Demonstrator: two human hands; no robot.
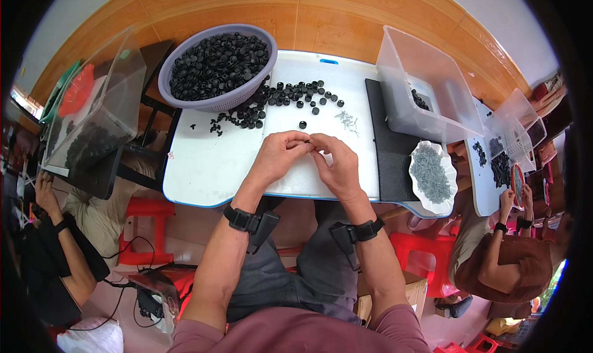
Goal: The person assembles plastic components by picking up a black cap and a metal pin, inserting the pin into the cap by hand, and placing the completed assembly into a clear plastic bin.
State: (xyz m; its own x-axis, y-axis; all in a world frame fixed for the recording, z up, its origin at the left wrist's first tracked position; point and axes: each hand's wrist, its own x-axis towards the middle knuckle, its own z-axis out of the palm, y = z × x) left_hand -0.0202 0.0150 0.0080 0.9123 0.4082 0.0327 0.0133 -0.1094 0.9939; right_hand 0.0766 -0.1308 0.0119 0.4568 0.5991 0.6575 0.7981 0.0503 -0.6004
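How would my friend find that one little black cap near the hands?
Find the white table in the middle, where the left hand and right hand meet. Just beyond them sits a round black cap. It stands alone, closer to the hands than the scattered caps behind it.

the black caps [302,124] look like glossy plastic. the tabletop [210,161] is smooth, the perforated basket [246,101] matt plastic.

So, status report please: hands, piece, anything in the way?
Left hand pinching small dark piece, mostly hidden. Right hand meeting it. Possible obstacle: lone black cap, just beyond both.
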